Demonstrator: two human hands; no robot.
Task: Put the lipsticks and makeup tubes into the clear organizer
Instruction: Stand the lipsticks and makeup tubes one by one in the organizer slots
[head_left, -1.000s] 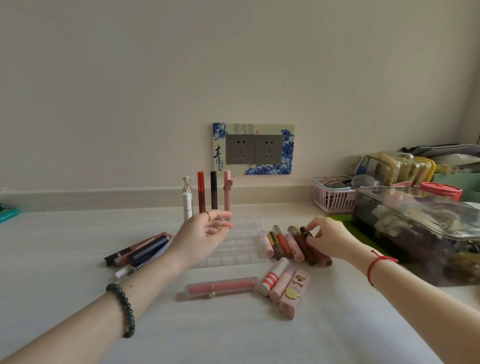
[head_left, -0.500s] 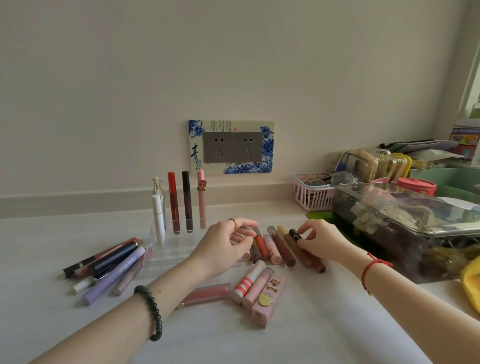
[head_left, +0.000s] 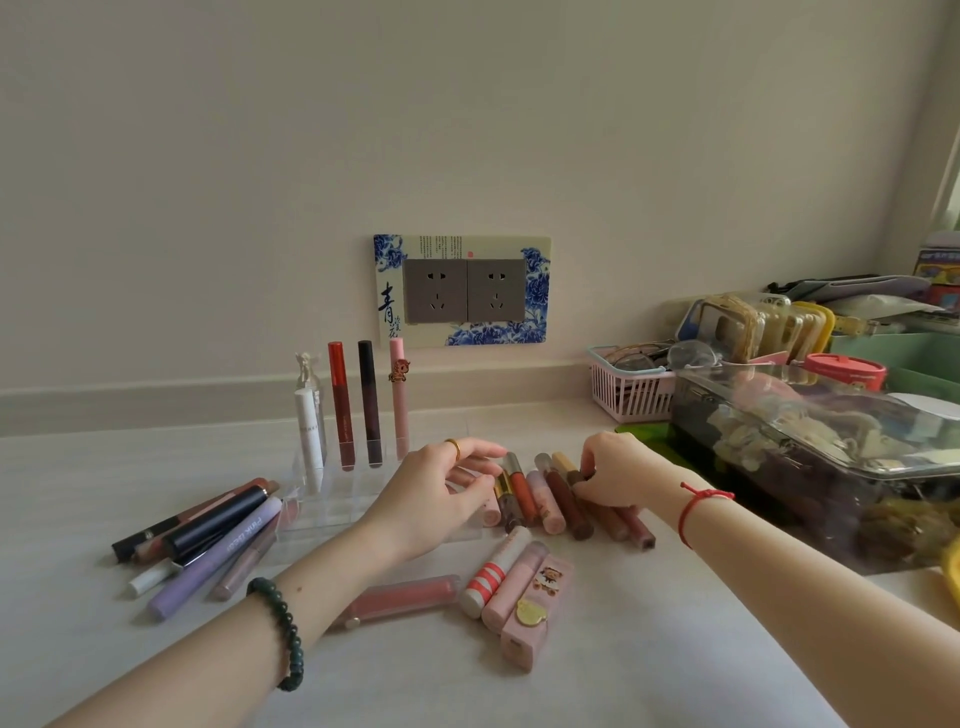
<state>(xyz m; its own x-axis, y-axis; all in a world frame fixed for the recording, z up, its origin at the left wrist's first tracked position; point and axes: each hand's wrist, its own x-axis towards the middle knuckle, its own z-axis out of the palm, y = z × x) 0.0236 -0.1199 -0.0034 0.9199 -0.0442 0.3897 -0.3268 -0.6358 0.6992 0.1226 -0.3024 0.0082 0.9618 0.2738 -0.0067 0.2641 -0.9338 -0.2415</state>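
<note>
the left hand (head_left: 436, 499) hovers low with its fingers loosely curled, the tips at the top of a gold-capped tube (head_left: 503, 488); whether they grip it i cannot tell. the right hand (head_left: 618, 473) is curled, thumb and fingertips pinching a dark-capped tube (head_left: 575, 476). both tubes belong to the row of lip gloss tubes (head_left: 545, 506) lying flat between the two hands.

the clear organizer (head_left: 332, 499) sits just beyond and to the outer side of the left hand, which partly covers its near corner. four tubes stand upright along its far edge: white (head_left: 310, 441), red (head_left: 340, 405), dark (head_left: 370, 410) and pink (head_left: 399, 405).

further out from the left hand lies a loose heap with a purple tube (head_left: 223, 561) and a black tube (head_left: 218, 525). near the left wrist lie a clear pink tube (head_left: 405, 597), a striped lipstick (head_left: 491, 571) and a pink boxed lipstick (head_left: 535, 613).

just outside the right hand stands a lidded clear box (head_left: 810, 447), with a pink basket (head_left: 631, 389) behind it.

everything rests on a pale table (head_left: 623, 675) against a cream wall (head_left: 467, 130) bearing a blue-flowered socket plate (head_left: 462, 291).
</note>
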